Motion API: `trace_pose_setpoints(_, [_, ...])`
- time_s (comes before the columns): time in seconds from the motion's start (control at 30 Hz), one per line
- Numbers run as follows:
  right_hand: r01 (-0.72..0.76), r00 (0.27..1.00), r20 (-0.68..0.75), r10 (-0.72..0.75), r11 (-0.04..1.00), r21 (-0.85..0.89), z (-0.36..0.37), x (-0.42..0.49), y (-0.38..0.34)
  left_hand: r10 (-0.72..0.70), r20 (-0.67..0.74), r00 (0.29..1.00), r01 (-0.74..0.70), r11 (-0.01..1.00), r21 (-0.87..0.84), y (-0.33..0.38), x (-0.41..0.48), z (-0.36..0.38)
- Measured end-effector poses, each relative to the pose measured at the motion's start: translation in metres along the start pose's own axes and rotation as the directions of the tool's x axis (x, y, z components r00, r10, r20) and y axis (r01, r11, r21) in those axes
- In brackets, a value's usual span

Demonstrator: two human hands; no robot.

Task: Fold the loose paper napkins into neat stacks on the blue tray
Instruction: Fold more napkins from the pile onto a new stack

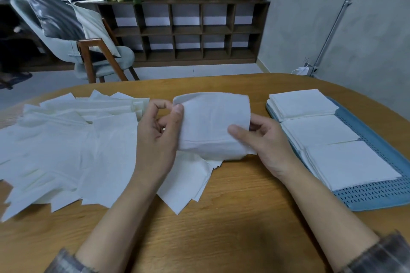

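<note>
2 grips: L hand (157,135), R hand (266,142) pinch napkin (210,126) side edges | pile (66,146) L, tray (381,193) R, apart

Three stacks (319,131) (folded), one tray (377,196).

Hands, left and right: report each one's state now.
Left hand: pinching the left edge of the napkin.
Right hand: gripping the same napkin's right edge, thumb on top.

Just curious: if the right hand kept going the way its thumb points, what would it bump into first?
The right hand points left and pinches the held napkin. Carried on, it would probably meet the left hand gripping the opposite edge, though depth is unclear.
</note>
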State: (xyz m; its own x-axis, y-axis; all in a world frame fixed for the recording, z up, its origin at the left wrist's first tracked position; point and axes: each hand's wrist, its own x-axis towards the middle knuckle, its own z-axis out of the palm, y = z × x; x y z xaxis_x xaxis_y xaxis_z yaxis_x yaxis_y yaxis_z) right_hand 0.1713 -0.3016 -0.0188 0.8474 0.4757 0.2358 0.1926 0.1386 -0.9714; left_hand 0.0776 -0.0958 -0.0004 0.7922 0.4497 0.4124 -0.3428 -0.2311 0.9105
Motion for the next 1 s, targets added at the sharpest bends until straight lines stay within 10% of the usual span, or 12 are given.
trace_pose_setpoints(0.2, [-0.028,0.987,-0.155,0.047,0.992,0.121,-0.003,0.004,0.001,-0.232,0.202,0.951,0.231,0.972,0.028,0.000,0.000,0.002])
trace_pose_setpoints(1.0, [-0.103,0.995,0.045,0.093,0.944,0.313,-0.006,0.003,-0.010,-0.224,0.204,0.953,0.234,0.972,-0.027,-0.010,0.007,-0.008])
